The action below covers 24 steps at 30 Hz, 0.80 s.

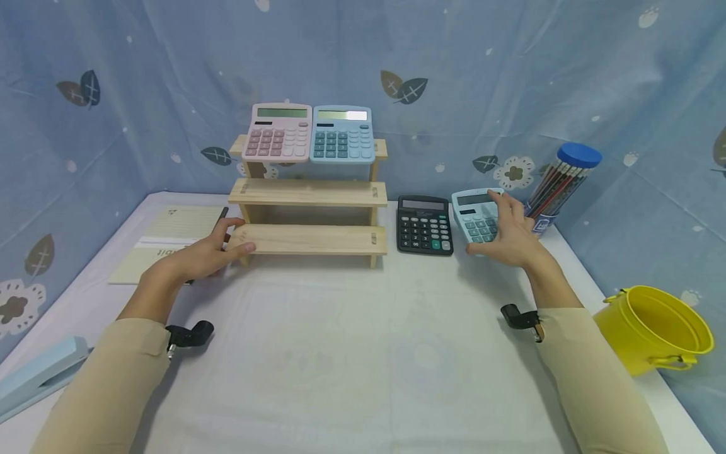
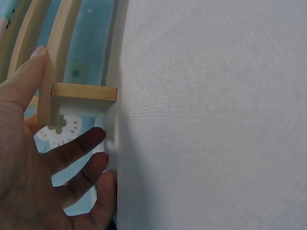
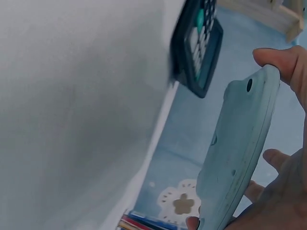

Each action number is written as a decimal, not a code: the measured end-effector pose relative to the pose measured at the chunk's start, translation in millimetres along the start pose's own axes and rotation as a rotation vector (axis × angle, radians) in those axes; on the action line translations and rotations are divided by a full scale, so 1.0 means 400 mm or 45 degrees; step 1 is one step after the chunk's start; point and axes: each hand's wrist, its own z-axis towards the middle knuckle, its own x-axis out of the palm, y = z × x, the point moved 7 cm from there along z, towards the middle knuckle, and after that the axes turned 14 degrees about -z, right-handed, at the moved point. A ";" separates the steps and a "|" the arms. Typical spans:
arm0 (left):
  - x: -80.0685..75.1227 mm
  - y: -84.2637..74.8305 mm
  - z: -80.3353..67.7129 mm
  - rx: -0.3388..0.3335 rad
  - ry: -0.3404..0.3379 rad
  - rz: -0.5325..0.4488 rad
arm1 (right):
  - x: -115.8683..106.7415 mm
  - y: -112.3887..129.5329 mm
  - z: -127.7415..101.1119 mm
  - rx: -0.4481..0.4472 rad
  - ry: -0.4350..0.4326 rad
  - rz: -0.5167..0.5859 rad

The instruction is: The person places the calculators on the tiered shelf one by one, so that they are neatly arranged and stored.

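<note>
My right hand (image 1: 510, 236) grips a light blue calculator (image 1: 473, 214) at the right of the table, thumb on one edge and fingers on the other. In the right wrist view this calculator (image 3: 235, 158) is tilted up off the cloth, next to a black calculator (image 3: 199, 43). The black calculator (image 1: 424, 225) lies flat beside the wooden three-step shelf (image 1: 309, 192). My left hand (image 1: 210, 255) rests at the left end of the lowest step, its thumb touching the wood (image 2: 84, 91) and its fingers relaxed. A pink calculator (image 1: 278, 133) and a blue calculator (image 1: 342, 135) lean on the top step.
A clear tube of pencils with a blue lid (image 1: 558, 180) stands just behind my right hand. A yellow bucket (image 1: 652, 328) sits at the right edge. A notebook (image 1: 170, 243) lies at the left, and a blue stapler (image 1: 40, 372) at the near left corner.
</note>
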 end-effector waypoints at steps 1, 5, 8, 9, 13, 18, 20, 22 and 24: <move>0.000 0.001 0.001 0.001 0.001 0.003 | -0.005 0.004 -0.004 -0.006 -0.011 0.002; -0.002 0.004 0.004 -0.001 0.001 0.008 | -0.023 0.019 -0.025 -0.038 -0.039 -0.004; -0.002 0.005 0.004 0.000 -0.002 0.015 | -0.033 0.033 -0.039 -0.073 -0.044 -0.002; -0.001 0.007 0.004 -0.002 -0.001 0.012 | -0.036 0.038 -0.044 -0.083 -0.040 -0.001; 0.004 0.006 0.004 0.004 0.006 -0.013 | -0.048 0.057 -0.059 -0.109 -0.037 0.001; 0.005 0.008 0.007 0.005 -0.001 -0.026 | -0.062 0.087 -0.077 -0.162 -0.051 0.025; 0.003 0.010 0.008 0.000 -0.006 -0.022 | -0.067 0.101 -0.083 -0.194 -0.073 0.040; 0.002 0.008 0.006 0.004 -0.003 -0.021 | -0.071 0.117 -0.088 -0.229 -0.105 0.055; 0.003 0.010 0.004 -0.001 -0.003 -0.018 | -0.074 0.132 -0.092 -0.263 -0.133 0.066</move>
